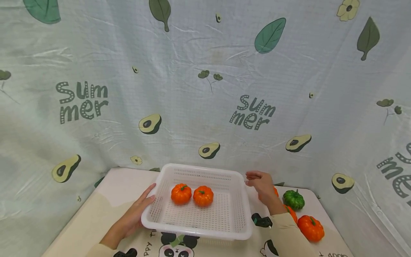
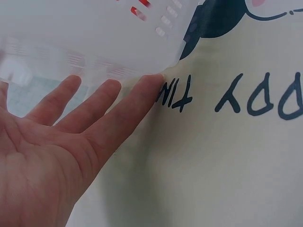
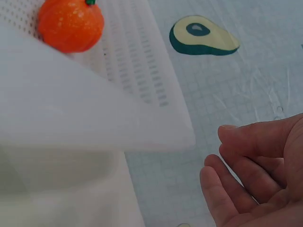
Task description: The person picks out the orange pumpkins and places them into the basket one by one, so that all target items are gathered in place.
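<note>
A white plastic basket [image 1: 196, 232] with slotted walls sits in the middle, two small orange pumpkins [image 1: 181, 194] side by side inside it. Against the basket's left side rests my left hand [image 1: 136, 212]; in the left wrist view its straight, spread fingers [image 2: 125, 111] touch the basket's lower edge. My right hand [image 1: 261, 185] is just beyond the basket's right rim, apart from it. The right wrist view shows that hand [image 3: 255, 172] with loosely bent fingers and nothing held. One orange pumpkin [image 3: 71, 24] also shows there inside the basket.
Right of the basket lie a green pumpkin [image 1: 293, 199] and several orange pumpkins [image 1: 310, 228], some partly hidden by my right arm. A printed cloth [image 1: 179, 89] hangs behind the table. The table cover [image 1: 106, 210] bears a panda print [image 1: 176, 250] near the front.
</note>
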`<state>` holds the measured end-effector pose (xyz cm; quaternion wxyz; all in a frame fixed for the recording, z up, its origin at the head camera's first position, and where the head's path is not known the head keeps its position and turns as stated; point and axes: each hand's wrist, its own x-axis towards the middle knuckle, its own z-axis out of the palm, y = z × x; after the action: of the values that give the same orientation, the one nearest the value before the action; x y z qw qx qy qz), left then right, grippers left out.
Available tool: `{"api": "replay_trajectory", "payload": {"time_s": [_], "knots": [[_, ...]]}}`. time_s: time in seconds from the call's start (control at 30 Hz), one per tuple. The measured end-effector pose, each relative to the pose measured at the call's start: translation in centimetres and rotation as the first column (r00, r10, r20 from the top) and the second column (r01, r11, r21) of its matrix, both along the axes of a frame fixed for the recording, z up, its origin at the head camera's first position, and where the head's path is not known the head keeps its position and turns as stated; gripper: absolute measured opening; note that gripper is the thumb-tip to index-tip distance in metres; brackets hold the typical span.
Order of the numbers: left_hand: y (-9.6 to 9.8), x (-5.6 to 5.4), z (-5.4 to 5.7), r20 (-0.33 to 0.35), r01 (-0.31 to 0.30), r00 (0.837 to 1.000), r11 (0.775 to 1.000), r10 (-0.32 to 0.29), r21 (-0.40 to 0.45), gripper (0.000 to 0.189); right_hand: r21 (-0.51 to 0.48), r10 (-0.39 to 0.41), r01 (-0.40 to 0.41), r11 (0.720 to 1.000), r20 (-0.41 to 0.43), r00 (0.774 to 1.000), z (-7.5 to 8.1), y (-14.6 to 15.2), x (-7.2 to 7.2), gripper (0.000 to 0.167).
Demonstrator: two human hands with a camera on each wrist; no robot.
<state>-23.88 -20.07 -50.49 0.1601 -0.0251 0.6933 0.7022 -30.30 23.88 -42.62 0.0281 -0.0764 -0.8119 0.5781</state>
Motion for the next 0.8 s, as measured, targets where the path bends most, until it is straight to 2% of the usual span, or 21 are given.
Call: {"api": "replay_trajectory", "payload": {"time_s": [0.43,0.67,0.8], "knots": [[-0.2,0.0,0.0,-0.006,0.012,1.000,1.000,-0.011,0.005,0.068,0.054,-0.147,0.144,0.988,0.051,0.988,-1.6,4.4,-0.5,0.048],[-0.2,0.0,-0.1,-0.002,0.000,1.000,1.000,0.000,0.011,0.067,0.089,-0.294,0.286,0.954,0.089,0.952,-2.3,5.9,-0.9,0.058],[-0.1,0.1,-0.1,-0.006,0.005,1.000,1.000,-0.005,0.015,0.067,0.118,-0.340,0.327,0.938,0.124,0.932,-2.5,6.3,-0.9,0.063]]}}
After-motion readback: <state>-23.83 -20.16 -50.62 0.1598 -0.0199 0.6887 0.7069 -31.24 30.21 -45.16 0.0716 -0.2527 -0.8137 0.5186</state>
